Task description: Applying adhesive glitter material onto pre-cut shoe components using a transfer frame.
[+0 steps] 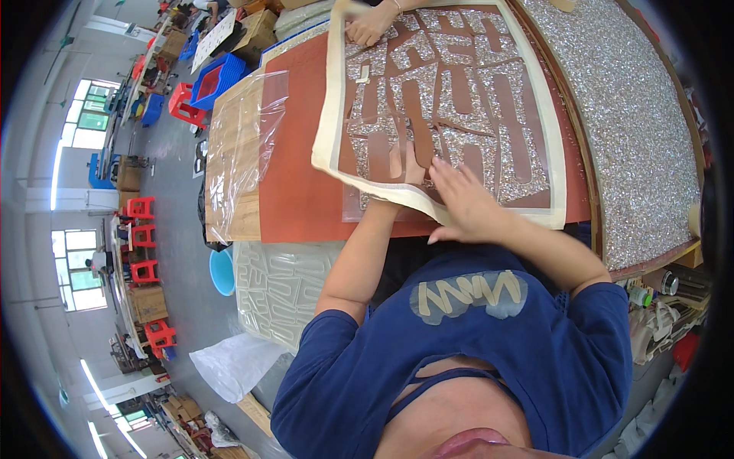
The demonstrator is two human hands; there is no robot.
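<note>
A large clear sheet with a cream border point(558, 164) lies over a reddish-brown board, its near edge lifted and wavy. Glittery stone-covered pieces point(459, 103) with brown shoe-strap-like shapes point(417, 122) among them show within the border. My left hand point(409, 164) reaches under the near edge, fingers apart and seen through the film. On top, beside it, my right hand point(462, 200) is flat with its fingers stretched out, touching the sheet near that edge. Another person's hand point(371, 27) rests at the sheet's far left corner.
The reddish-brown board point(294, 168) covers the table, with clear plastic film point(248, 153) at its left. To the right stands a wood-edged tray full of glittering stones point(627, 130). Below left are a sheet with cut-out shapes point(283, 287) and a blue bucket point(222, 273). Red stools point(144, 233) stand farther left.
</note>
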